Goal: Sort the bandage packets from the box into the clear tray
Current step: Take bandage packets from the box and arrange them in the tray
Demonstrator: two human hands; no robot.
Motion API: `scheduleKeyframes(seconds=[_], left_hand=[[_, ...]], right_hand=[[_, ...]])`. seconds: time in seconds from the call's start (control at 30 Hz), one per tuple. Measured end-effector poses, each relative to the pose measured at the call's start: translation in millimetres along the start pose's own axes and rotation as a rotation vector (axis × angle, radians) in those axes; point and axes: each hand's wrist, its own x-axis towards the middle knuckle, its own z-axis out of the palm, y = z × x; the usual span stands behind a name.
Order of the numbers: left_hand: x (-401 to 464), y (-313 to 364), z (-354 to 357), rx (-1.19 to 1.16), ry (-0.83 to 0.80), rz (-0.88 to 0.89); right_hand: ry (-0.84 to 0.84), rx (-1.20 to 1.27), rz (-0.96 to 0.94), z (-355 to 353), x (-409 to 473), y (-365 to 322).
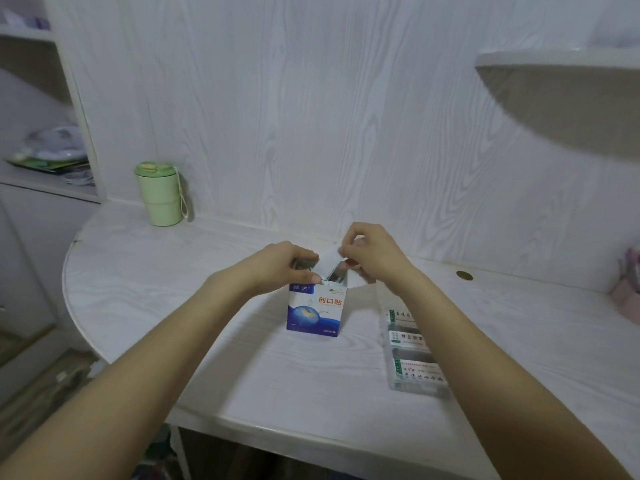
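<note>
Both hands' fingers (313, 278) atop box (314, 313)

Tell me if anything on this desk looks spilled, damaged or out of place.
Nothing stands out. The bandage box stands upright with its top open, and the clear tray lies flat beside it. Nothing has spilled.

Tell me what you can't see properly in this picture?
- Inside of the box, head view: both hands cover its open top, so the packets left can't be counted.
- Clear tray: the right forearm crosses it, hiding part of its contents.
- Tray labels: print too small to read.
- Pink thing: cut off by the right edge.
</note>
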Motion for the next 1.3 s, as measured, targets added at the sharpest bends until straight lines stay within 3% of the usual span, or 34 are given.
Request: scheduleKeyframes(seconds=[0.17,0.3,0.6,0.9,1.3], left_hand=[[-1,11,0,0.045,0.084,0.009],[-1,40,-1,0.135,0.207,0.140],[0,72,9,-0.093,0.079,0.205],[-5,129,49,-0.590,0.025,0.198],[-4,165,108,-0.999,0.014,-0.050]], right_hand=[[0.144,0.201,0.007,-10,-2,2],[0.146,0.377,-0.022,-16,-6,6],[0.112,0.675,-0.117,-42,-29,17],[0.261,0.616,-0.059,-81,-70,49],[0.296,0.560,-0.017,-127,-110,99]])
